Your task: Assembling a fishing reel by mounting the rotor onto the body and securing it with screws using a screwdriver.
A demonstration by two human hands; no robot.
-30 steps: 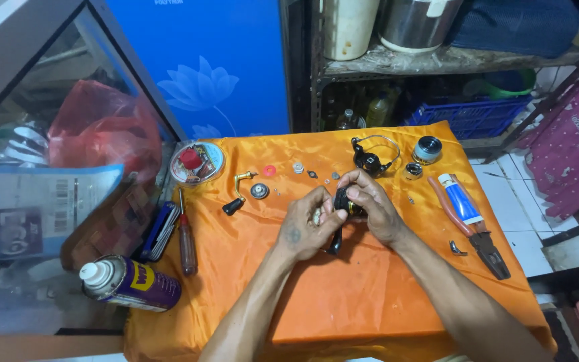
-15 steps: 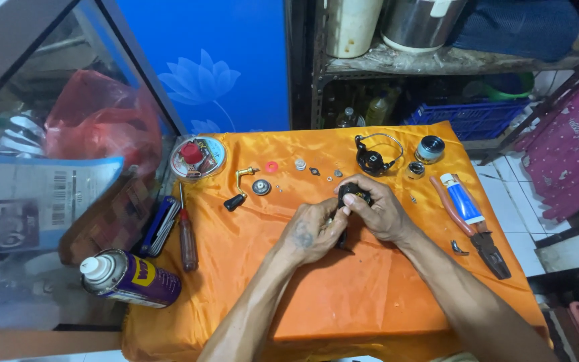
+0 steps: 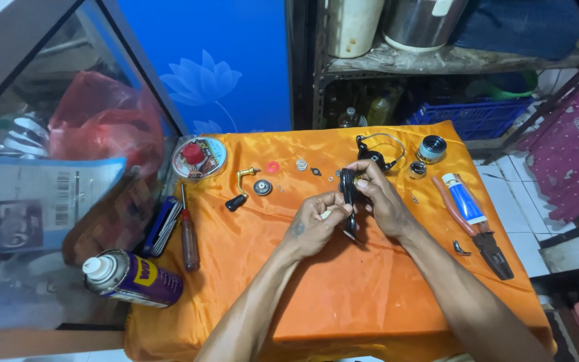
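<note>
While our left hand [image 3: 313, 224] pinches a small pale part against the black reel body [image 3: 348, 201], our right hand [image 3: 380, 201] wraps closed around that body at mid-cloth. On the orange cloth [image 3: 370, 295], the crank handle [image 3: 239, 191] lies at nine o'clock and the pliers [image 3: 480, 228] at three.

I see both hands meet over the middle of the worktop [image 3: 343, 302], the left hand [image 3: 313, 224] just beside the right hand [image 3: 380, 201]. Left of the left hand lie a crank handle [image 3: 239, 191], a screwdriver [image 3: 187, 231] and a spray can [image 3: 132, 278]. Right of the right hand lie a tube [image 3: 464, 200] on pliers [image 3: 480, 231]. Behind it sits a spool [image 3: 431, 149].
</note>
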